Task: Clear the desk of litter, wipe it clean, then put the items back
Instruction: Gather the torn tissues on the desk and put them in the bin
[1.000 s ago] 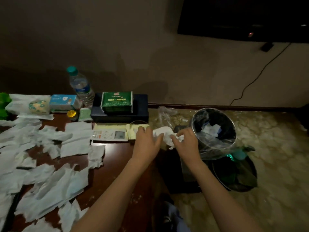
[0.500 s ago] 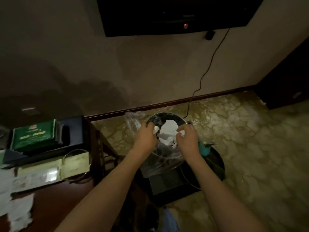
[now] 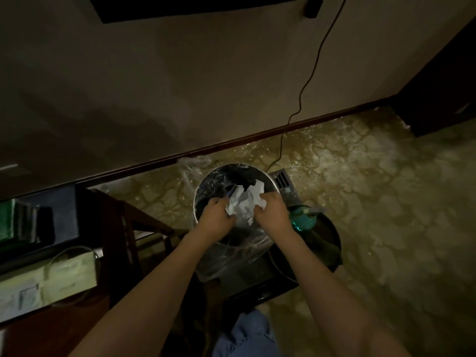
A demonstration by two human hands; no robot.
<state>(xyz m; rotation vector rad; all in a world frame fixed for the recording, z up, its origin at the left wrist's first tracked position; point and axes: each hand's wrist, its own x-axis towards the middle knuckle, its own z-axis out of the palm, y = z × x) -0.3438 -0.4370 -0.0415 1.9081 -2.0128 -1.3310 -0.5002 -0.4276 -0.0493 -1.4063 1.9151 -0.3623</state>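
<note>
tissue wad | now lower in bin | both hands grip

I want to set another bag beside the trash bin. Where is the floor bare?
Bare floor lies right of the bin, out toward the dark cabinet, and left of it up to the desk. Crowded: behind the bin a cable and vent-like object; at its right a teal bottle in a dark basin.

Marbled floor carries a lined bin; brown desk holds a yellow-green pad.
</note>
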